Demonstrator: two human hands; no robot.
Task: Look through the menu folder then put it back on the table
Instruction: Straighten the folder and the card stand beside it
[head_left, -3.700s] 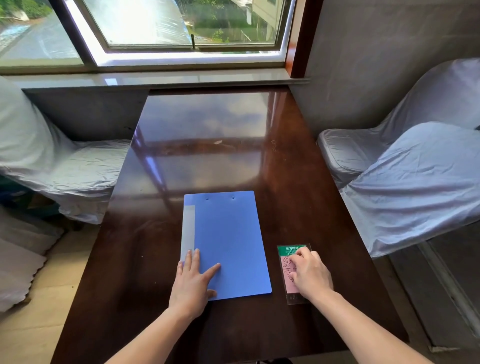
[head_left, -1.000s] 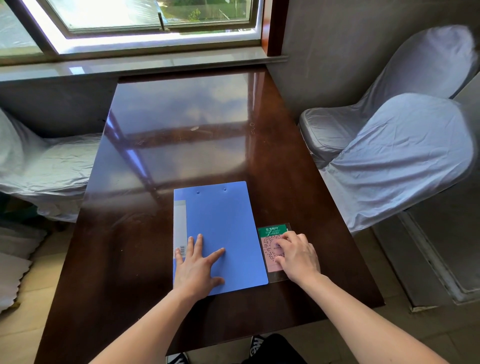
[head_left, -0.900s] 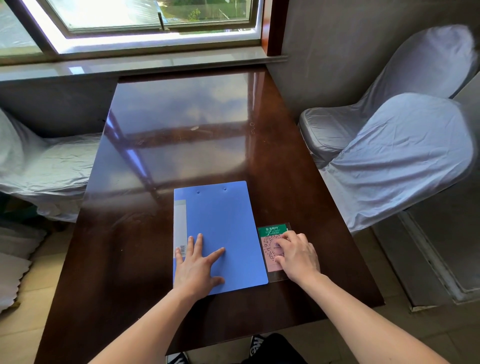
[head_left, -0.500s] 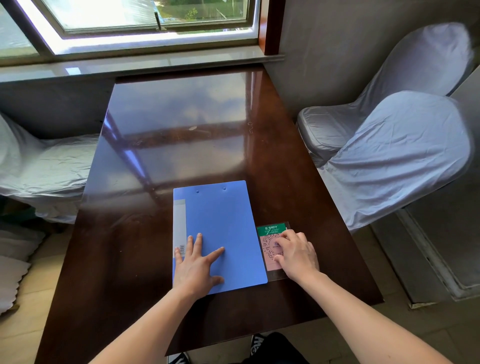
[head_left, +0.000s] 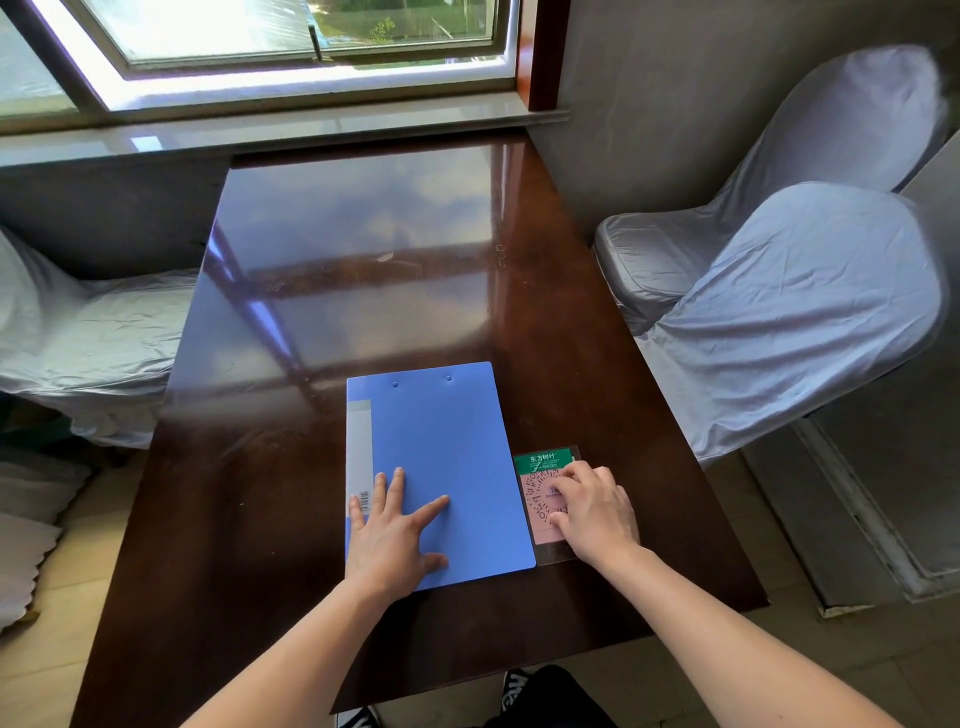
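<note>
A blue menu folder (head_left: 441, 447) lies closed and flat on the dark glossy table (head_left: 291, 322), near the front edge. My left hand (head_left: 392, 535) rests flat on its lower left part, fingers spread. My right hand (head_left: 592, 512) lies on a small laminated card (head_left: 543, 462), green on top and pink below, which sits right beside the folder's right edge. The hand's fingers are bent and press on the card; they hold nothing.
Two chairs under grey covers (head_left: 779, 291) stand close to the table's right side. Another covered seat (head_left: 78, 332) is at the left. A window sill (head_left: 291, 124) runs along the table's far end. My shoe (head_left: 517, 691) shows below the front edge.
Compared with 3.7 s ago the card lies closer to the folder's right edge. Over the last second both hands and the folder have stayed in place.
</note>
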